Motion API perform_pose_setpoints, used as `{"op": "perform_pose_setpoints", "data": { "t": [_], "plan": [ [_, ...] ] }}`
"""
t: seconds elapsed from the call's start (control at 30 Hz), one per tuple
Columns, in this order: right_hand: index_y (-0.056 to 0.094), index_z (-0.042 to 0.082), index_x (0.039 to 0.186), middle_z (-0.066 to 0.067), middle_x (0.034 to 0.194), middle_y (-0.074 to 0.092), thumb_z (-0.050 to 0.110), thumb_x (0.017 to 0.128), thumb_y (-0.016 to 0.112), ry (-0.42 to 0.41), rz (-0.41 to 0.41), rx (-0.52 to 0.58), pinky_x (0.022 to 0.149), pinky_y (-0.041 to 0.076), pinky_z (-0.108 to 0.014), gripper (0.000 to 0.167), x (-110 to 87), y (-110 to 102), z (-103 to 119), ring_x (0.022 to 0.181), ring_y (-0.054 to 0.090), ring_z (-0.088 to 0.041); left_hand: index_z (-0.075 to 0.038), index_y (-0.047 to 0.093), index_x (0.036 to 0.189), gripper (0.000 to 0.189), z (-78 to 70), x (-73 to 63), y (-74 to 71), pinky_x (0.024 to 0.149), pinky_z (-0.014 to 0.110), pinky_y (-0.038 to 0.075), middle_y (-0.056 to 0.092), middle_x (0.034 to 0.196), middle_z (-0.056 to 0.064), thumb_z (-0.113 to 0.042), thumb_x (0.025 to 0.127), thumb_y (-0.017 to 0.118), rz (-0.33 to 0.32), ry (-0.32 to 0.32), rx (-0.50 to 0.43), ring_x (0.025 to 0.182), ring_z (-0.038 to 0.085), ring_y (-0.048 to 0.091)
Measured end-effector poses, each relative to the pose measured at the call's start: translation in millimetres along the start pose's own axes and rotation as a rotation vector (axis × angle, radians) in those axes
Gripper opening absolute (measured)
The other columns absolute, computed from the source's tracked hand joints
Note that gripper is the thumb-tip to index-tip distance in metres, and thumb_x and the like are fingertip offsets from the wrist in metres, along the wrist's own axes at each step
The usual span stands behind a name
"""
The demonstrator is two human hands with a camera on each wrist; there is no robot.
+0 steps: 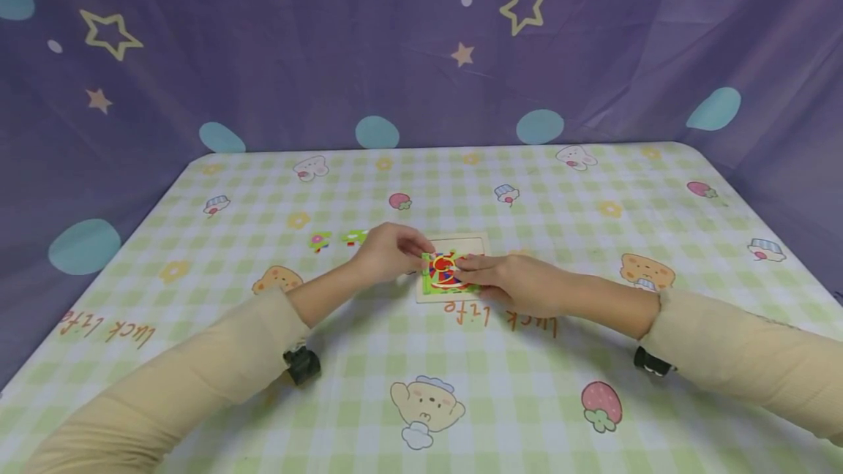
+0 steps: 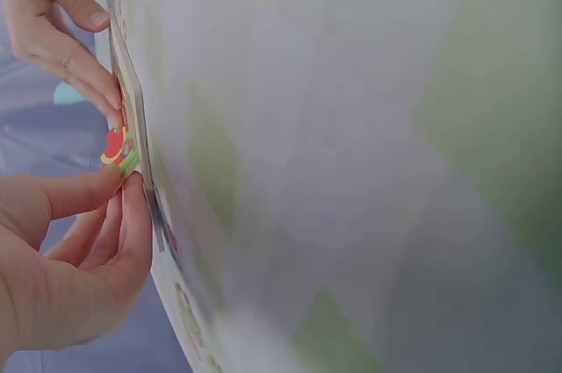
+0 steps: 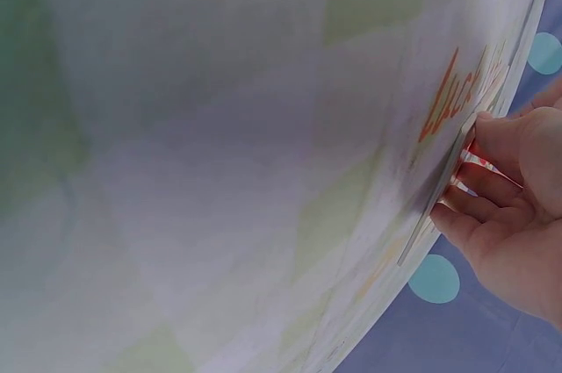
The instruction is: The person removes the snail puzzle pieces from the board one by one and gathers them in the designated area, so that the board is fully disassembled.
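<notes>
A light wooden puzzle board (image 1: 484,246) lies on the table with colourful red, blue, yellow and green pieces (image 1: 443,267) over its lower part. My left hand (image 1: 388,251) is at the board's left side. In the left wrist view its thumb and finger pinch the green edge of a red, yellow and green puzzle piece (image 2: 115,143). My right hand (image 1: 527,280) comes from the right and rests its extended fingers on the pieces. In the right wrist view these fingers (image 3: 483,184) touch the board's face, with the board edge (image 3: 426,224) beside them. The fingers partly cover the picture.
Two small loose puzzle pieces, one with a pink spot (image 1: 319,241) and a mostly green one (image 1: 354,237), lie left of the board. A checked cloth with printed cartoons (image 1: 428,404) covers the table. Behind it hangs a purple curtain (image 1: 408,35). Each wrist wears a dark camera (image 1: 303,364).
</notes>
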State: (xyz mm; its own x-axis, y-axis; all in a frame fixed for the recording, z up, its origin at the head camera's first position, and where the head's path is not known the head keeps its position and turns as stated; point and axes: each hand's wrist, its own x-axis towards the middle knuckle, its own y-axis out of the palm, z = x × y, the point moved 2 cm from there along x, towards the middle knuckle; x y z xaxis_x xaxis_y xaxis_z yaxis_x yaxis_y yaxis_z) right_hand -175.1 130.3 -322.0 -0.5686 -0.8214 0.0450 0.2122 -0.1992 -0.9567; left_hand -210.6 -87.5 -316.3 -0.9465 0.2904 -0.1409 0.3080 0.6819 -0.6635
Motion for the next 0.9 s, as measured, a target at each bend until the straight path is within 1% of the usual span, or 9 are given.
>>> {"op": "perform_pose_setpoints", "data": {
  "t": [0.13, 0.27, 0.47, 0.53, 0.6, 0.77, 0.9],
  "plan": [
    [0.054, 0.009, 0.137, -0.013, 0.145, 0.049, 0.011, 0.094, 0.060, 0.006, 0.005, 0.003, 0.104, 0.046, -0.044, 0.044, 0.0, -0.1, 0.3, 0.135, 0.048, -0.026, -0.005, 0.073, 0.099, 0.020, 1.6, -1.7, 0.1, 0.066, 0.020, 0.054, 0.073, 0.091, 0.009, -0.004, 0.079, 0.075, -0.017, -0.091, -0.107, 0.074, 0.009, 0.063],
    [0.054, 0.010, 0.137, -0.012, 0.145, 0.050, 0.011, 0.094, 0.060, 0.013, 0.008, 0.010, 0.105, 0.045, -0.043, 0.043, 0.0, 0.0, 0.0, 0.135, 0.047, -0.026, -0.005, 0.073, 0.099, 0.021, 2.5, -2.6, 0.1, 0.063, 0.019, 0.052, 0.073, 0.089, 0.008, -0.005, 0.079, 0.076, -0.031, -0.138, -0.168, 0.068, 0.006, 0.061],
    [0.054, 0.010, 0.137, -0.012, 0.145, 0.050, 0.011, 0.094, 0.059, 0.016, 0.012, 0.009, 0.106, 0.044, -0.044, 0.043, -0.1, 0.4, -0.5, 0.136, 0.047, -0.026, -0.003, 0.073, 0.098, 0.019, 4.7, -2.9, 1.0, 0.064, 0.019, 0.053, 0.072, 0.084, 0.005, -0.003, 0.080, 0.075, -0.045, -0.162, -0.243, 0.067, 0.004, 0.061],
    [0.054, 0.010, 0.137, -0.012, 0.145, 0.050, 0.011, 0.095, 0.059, 0.017, 0.013, 0.009, 0.106, 0.044, -0.044, 0.043, -0.1, 0.6, -0.7, 0.136, 0.047, -0.026, -0.003, 0.073, 0.098, 0.018, 5.1, -3.2, 1.4, 0.064, 0.020, 0.054, 0.072, 0.083, 0.004, -0.003, 0.080, 0.075, -0.049, -0.169, -0.255, 0.066, 0.005, 0.061],
    [0.054, 0.010, 0.137, -0.012, 0.145, 0.049, 0.012, 0.095, 0.059, 0.017, 0.013, 0.007, 0.105, 0.044, -0.044, 0.043, -0.1, 0.9, -0.9, 0.136, 0.047, -0.026, -0.003, 0.073, 0.097, 0.018, 4.8, -3.3, 1.8, 0.064, 0.020, 0.054, 0.071, 0.081, 0.003, -0.003, 0.080, 0.075, -0.053, -0.178, -0.258, 0.066, 0.005, 0.061],
    [0.052, 0.010, 0.138, -0.012, 0.146, 0.048, 0.012, 0.094, 0.060, 0.019, 0.014, -0.008, 0.104, 0.046, -0.043, 0.045, -0.2, 1.7, -0.9, 0.136, 0.047, -0.026, -0.002, 0.073, 0.097, 0.018, 2.7, -4.3, 2.1, 0.063, 0.020, 0.054, 0.071, 0.080, 0.003, -0.003, 0.080, 0.075, -0.059, -0.176, -0.243, 0.064, 0.004, 0.060],
    [0.051, 0.009, 0.139, -0.012, 0.146, 0.048, 0.013, 0.094, 0.060, 0.022, 0.012, -0.020, 0.103, 0.046, -0.043, 0.045, -0.3, 2.2, -0.9, 0.135, 0.047, -0.026, -0.002, 0.073, 0.096, 0.017, 2.6, -3.4, 2.4, 0.062, 0.019, 0.052, 0.071, 0.079, 0.003, -0.003, 0.079, 0.075, -0.064, -0.157, -0.215, 0.062, 0.004, 0.059]
  ]
}}
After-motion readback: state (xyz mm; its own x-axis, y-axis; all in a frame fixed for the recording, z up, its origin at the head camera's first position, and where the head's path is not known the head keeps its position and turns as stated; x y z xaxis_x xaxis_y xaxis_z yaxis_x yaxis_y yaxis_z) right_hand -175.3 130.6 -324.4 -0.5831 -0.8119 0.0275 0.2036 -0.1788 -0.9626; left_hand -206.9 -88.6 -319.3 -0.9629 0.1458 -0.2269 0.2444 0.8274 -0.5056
